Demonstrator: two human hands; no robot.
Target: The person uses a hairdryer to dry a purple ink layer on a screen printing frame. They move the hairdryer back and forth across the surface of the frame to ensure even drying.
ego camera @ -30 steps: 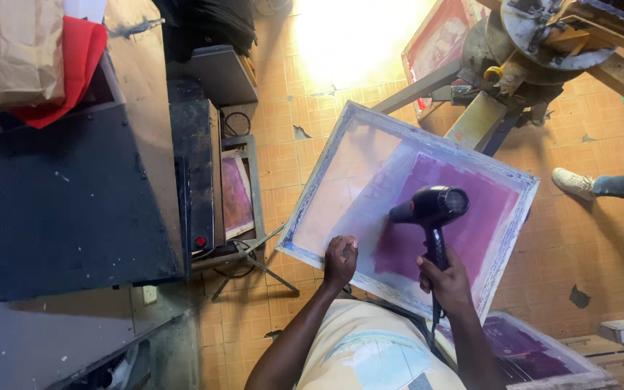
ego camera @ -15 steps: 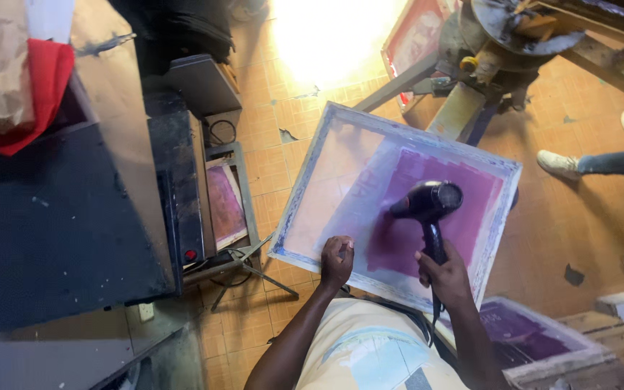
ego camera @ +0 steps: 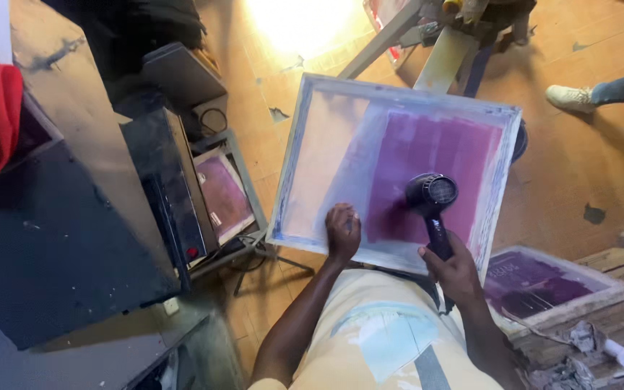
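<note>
Seen from above, looking down at two bare hands over a tiled orange floor.

Left hand [ego camera: 342, 231]: resting on the near edge of a large screen-printing frame [ego camera: 305, 144], fingers [ego camera: 347, 219] curled narrow and pressing down on the frame's pale border, holding the frame steady at a tilt. Thumb side not clear enough to tell whether wrapped under the edge.

Right hand [ego camera: 455, 269]: closed around the handle of a black hair dryer [ego camera: 432, 195], fingers wrapped tight on the grip. Dryer head just beyond the fingertips, its round rear grille turned toward the camera, nozzle facing down to the purple coated area [ego camera: 435, 155] of the mesh. Cannot tell whether nozzle touching the mesh or only just above it.

Frame lying between both hands and beyond them, its near edge close to the lap with cream shirt [ego camera: 377, 325]. Paler peach mesh beyond the left fingers, purple patch beyond the right fingers.

To the right of the right hand, low down: a second frame with purple coating [ego camera: 543, 278] on wooden boards, near some crumpled grey paper. To the left of the left hand: a smaller purple screen [ego camera: 222, 191] leaning beside a dark metal cabinet [ego camera: 167, 180]. Far beyond the right fingers: another person's leg in jeans with pale shoe [ego camera: 568, 97]. Bright glare on the floor beyond the frame.
</note>
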